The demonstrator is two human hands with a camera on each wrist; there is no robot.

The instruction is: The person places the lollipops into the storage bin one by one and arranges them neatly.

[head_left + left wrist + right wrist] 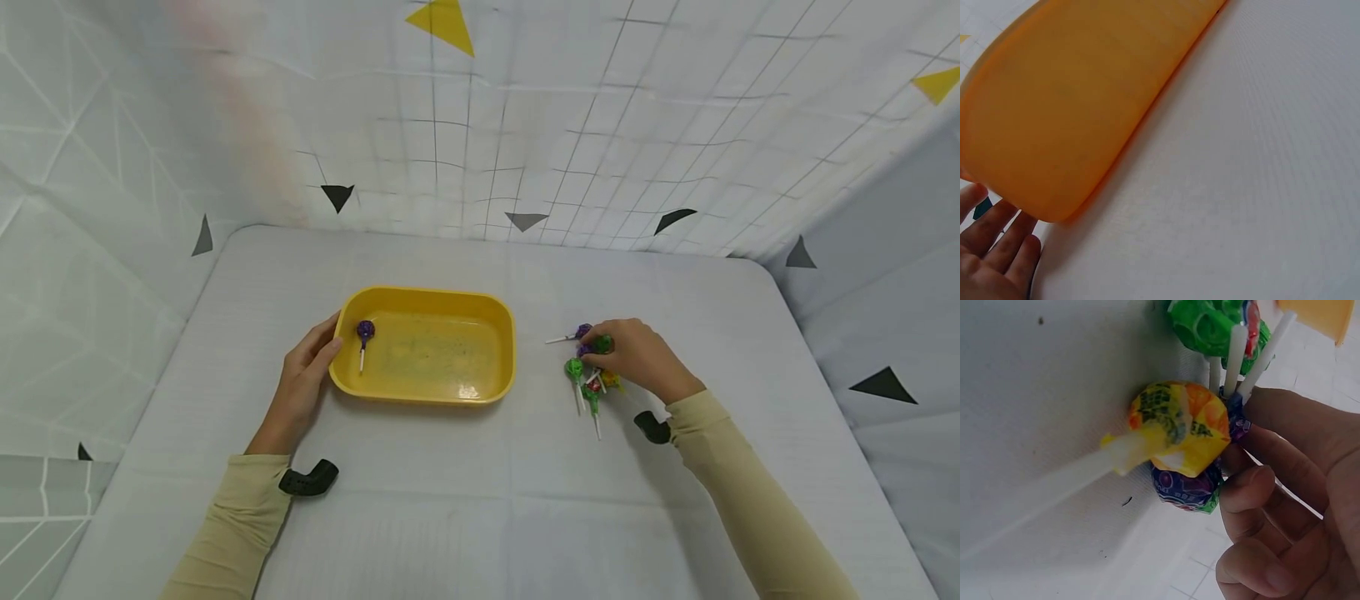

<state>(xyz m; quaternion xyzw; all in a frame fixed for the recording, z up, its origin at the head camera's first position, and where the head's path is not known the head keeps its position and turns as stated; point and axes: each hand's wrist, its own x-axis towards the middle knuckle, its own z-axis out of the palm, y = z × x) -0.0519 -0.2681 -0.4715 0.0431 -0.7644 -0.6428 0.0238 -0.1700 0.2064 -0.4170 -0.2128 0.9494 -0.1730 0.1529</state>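
A yellow tray (422, 403) stands left of centre in the head view, with one purple lollipop (365, 331) lying in its left end. My left hand (302, 379) holds the tray's left end, thumb at the rim and fingers along the outer wall. To the right of the tray, my right hand (637, 357) reaches into a small pile of wrapped lollipops. Its thumb and finger pinch a purple lollipop (585, 351), partly hidden by the fingers. Around it lie a green lollipop (574, 368), a yellow lollipop (1179, 425), another purple lollipop (583, 331) and several sticks.
A white cloth covers the table (450, 517). White patterned sheets (480, 125) rise behind and at both sides. Black bands (309, 479) sit at both wrists over the beige sleeves.
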